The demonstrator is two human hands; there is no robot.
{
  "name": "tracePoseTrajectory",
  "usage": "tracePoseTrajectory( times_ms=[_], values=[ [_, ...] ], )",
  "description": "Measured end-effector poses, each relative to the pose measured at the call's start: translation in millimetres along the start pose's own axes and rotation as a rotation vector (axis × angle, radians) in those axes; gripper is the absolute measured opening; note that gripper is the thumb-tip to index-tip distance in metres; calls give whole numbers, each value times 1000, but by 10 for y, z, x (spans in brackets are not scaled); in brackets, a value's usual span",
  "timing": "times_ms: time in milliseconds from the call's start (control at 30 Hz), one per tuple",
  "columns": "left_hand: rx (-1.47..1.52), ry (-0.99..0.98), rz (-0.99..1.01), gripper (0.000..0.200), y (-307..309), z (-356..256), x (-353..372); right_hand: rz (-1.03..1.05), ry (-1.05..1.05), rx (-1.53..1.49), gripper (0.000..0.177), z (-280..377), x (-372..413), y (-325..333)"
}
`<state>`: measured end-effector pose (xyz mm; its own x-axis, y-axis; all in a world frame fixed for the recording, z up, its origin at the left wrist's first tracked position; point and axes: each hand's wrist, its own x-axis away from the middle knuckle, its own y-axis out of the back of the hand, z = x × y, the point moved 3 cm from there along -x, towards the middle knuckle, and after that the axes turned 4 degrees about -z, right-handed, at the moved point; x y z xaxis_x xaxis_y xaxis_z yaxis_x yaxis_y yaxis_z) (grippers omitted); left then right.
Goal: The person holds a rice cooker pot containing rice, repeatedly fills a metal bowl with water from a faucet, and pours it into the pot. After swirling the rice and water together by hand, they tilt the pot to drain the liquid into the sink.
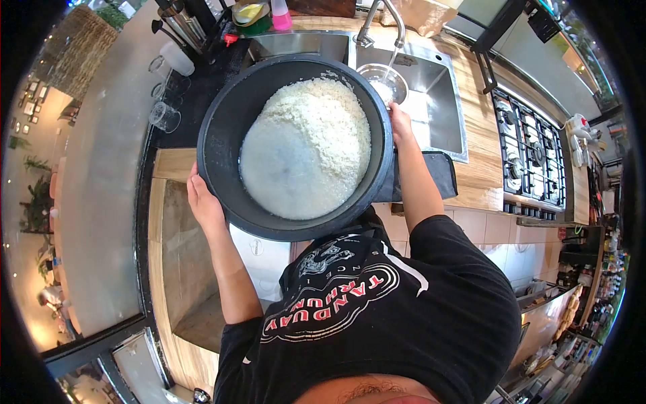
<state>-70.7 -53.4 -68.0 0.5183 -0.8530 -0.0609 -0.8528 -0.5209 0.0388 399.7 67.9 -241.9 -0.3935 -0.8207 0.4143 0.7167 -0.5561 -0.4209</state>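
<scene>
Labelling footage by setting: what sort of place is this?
Likely a kitchen, possibly commercial: rectangular stainless-steel sink, black-grated metal gas stove, and a large round black pot of white rice in cloudy water.

Centre, just in front of torso: pot (217, 158), with rice (331, 118) banked at far right inside, water (279, 172) at near left. Against pot's outer left wall: left hand (207, 207). Beyond pot: double sink, left basin (303, 44) partly behind it, right basin (444, 111) to its right. In right basin, left end: bowl (402, 86), below faucet (397, 20), with right hand (400, 124) at near rim. Far left of sink: utensil holder (183, 32), then soap bottle (280, 16) nearer faucet. Left of pot: glasses (165, 117) in a row. Right of sink: wooden counter (483, 128), then stove (536, 149).
</scene>
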Motion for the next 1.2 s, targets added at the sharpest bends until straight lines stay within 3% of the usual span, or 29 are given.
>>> tracePoseTrajectory(
  times_ms=[1200],
  values=[
    [-34, -55, -8, 39, 13, -6, -1, -84, 43, 33, 30, 1, 27, -6]
  ],
)
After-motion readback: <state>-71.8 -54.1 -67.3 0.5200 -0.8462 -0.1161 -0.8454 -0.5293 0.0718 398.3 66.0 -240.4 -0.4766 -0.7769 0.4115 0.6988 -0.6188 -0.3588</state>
